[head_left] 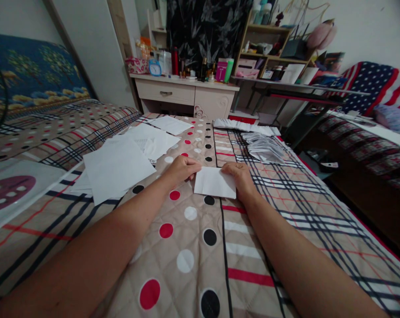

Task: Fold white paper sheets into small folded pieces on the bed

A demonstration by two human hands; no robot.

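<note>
A small folded sheet of white paper (215, 182) is held between my two hands, just above or on the patterned bedspread (186, 234). My left hand (182, 170) pinches its upper left corner, fingers closed. Along the right edge, my right hand (240, 177) grips the paper with the fingers behind it, partly hidden. To the left lie loose white sheets (120, 163), spread and overlapping. Beyond my right hand rests a pile of folded papers (263, 148), and behind it a long row of folded papers (246, 127).
A clear plastic bag with a pink print (14, 190) lies at the left. Past the bed stands a white dresser (180, 92) crowded with bottles and a blue clock (155, 67). A desk with shelves (269, 57) is at the back right, and the bed's right edge drops to the floor.
</note>
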